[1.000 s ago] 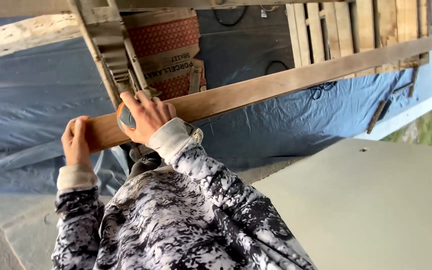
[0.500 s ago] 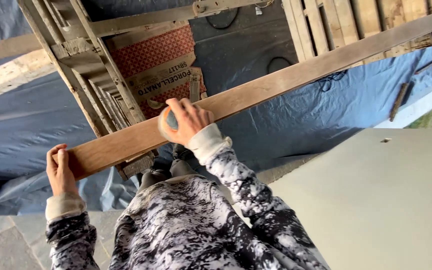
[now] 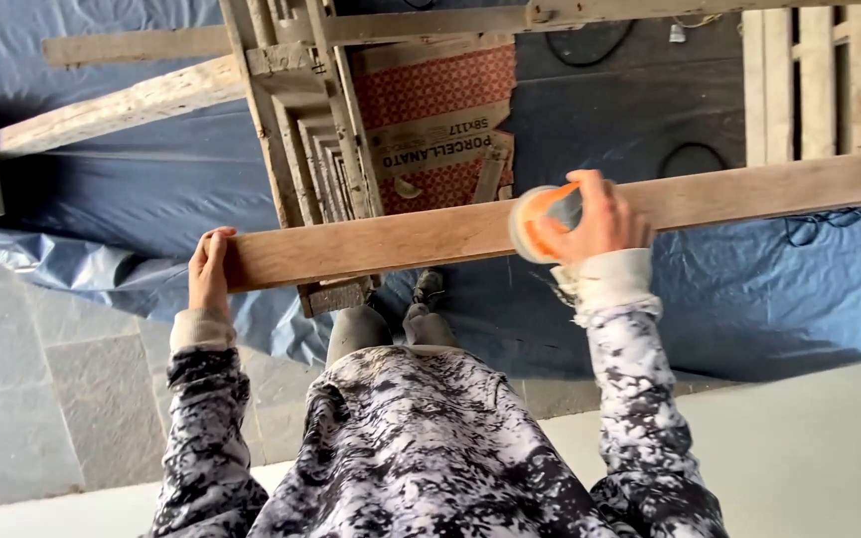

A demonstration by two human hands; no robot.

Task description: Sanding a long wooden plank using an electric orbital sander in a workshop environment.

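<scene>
A long wooden plank [image 3: 391,242] runs across the view, resting on a wooden ladder-like stand [image 3: 313,149]. My left hand [image 3: 209,274] grips the plank's left end. My right hand [image 3: 595,217] holds a round orange and grey sander [image 3: 535,221], pressed flat against the plank's face near its middle. Both arms wear black-and-white speckled sleeves with pale cuffs.
Blue plastic sheeting [image 3: 132,189] covers the ground under the plank. A red patterned cardboard box [image 3: 435,115] lies behind the stand and a wooden pallet [image 3: 814,80] lies at the upper right. A black cable [image 3: 824,227] runs on the sheeting. Grey stone slabs [image 3: 32,389] lie at the left.
My right hand has slid the sander to the right along the plank, away from my left hand. The view has swung, so the plank now appears nearly level.
</scene>
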